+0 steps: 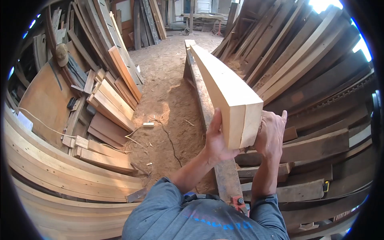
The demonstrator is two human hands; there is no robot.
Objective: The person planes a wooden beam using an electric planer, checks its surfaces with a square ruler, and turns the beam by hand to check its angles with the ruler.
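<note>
A thick pale wooden beam (230,86) stretches away from me, its near end raised and its far end by the far end of a narrow workbench (227,180). A seam runs down its end face, as if two pieces lie side by side. My left hand (216,140) cups the beam's lower left side, thumb up along its face. On the right side, my right hand (272,134) grips the near end, with one finger sticking out; its other fingertips are hidden. Close to my body, a red and black tool (239,203) is at the bench's near end.
Long planks (72,180) are stacked at left, and dark boards (312,146) at right. A white power strip (148,125) and a dark cord (171,142) lie on the sawdust-covered floor. A yellow and black tape measure (326,187) rests among the right boards.
</note>
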